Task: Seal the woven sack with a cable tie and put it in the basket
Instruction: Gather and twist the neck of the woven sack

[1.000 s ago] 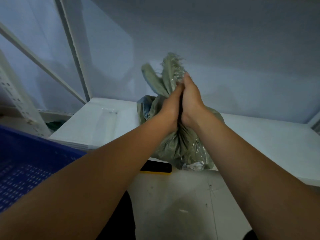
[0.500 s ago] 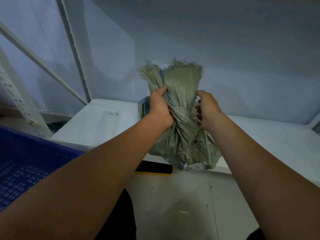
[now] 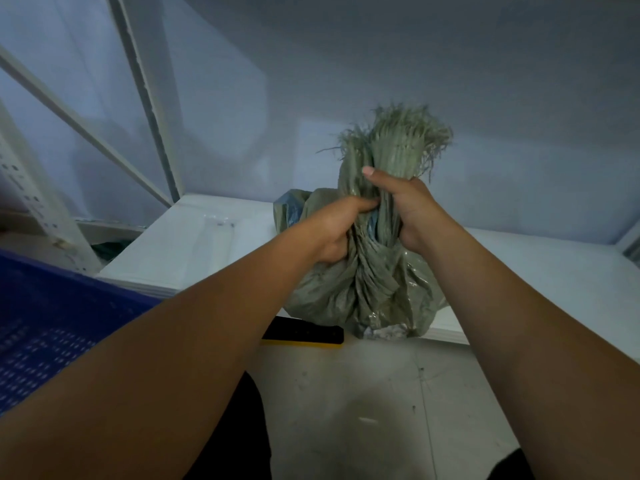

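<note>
While you clench both hands round the gathered neck of the sack (image 3: 367,292), its long axis runs upright: bulging body below, twisted throat in your grip, frayed mouth on top. The sack stands at the front edge of the white platform (image 3: 214,244), directly ahead of you. Your left hand (image 3: 337,230) grasps the throat low down, just above the bulge. Your right hand (image 3: 405,206) grasps it higher and on the right side, thumb laid across the pleats. The two hands are touching or nearly so.

No cable tie is visible, so the neck looks bunched but not yet bound. You probably need one hand to hold the twist while the other fetches the tie. Judging by its position, the lower left hand is better placed to keep the throat closed.

The sack is grey-green woven plastic, glossy where it creases, and pleated into stiff ridges at the neck. Its fringe (image 3: 398,133) splays into loose threads that could snag. Something blue (image 3: 291,209) shows at its upper left. The blue perforated basket (image 3: 52,323) sits left of the platform, under your left forearm. A black and yellow bar (image 3: 304,332) lies just before the platform's front edge.
</note>
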`<act>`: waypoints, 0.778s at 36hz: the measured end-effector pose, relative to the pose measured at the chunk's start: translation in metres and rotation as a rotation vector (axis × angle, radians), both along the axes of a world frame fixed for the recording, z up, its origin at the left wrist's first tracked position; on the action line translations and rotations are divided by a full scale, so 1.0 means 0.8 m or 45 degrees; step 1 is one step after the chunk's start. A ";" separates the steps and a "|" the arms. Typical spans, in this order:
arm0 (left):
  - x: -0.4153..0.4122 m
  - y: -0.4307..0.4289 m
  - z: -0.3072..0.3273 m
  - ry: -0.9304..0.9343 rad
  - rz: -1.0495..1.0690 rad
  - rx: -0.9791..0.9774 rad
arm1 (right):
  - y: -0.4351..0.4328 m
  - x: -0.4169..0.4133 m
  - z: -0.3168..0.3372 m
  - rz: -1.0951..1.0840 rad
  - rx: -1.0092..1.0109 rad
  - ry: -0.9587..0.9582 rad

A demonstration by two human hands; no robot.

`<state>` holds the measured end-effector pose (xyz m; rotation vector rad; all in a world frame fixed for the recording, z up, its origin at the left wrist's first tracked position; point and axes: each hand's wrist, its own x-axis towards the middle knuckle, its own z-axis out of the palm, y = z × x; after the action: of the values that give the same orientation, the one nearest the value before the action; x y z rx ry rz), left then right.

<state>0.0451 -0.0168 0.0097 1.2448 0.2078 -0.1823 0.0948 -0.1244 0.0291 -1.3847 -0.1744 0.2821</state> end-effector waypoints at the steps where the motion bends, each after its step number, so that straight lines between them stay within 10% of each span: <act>1: -0.001 0.000 -0.002 0.021 -0.030 0.056 | -0.002 0.001 0.000 -0.006 -0.012 -0.003; 16: -0.008 -0.004 -0.015 -0.074 -0.230 1.136 | 0.004 -0.006 -0.007 -0.040 -0.471 0.107; 23: -0.012 -0.011 -0.017 -0.151 -0.147 0.322 | 0.005 -0.004 0.001 -0.158 -0.329 0.155; 28: -0.014 -0.014 -0.012 -0.029 -0.206 0.185 | 0.004 0.000 -0.002 -0.036 -0.356 0.192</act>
<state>0.0341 -0.0284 0.0005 1.4083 0.1018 -0.2964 0.0945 -0.1211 0.0276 -1.6339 0.0107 0.3973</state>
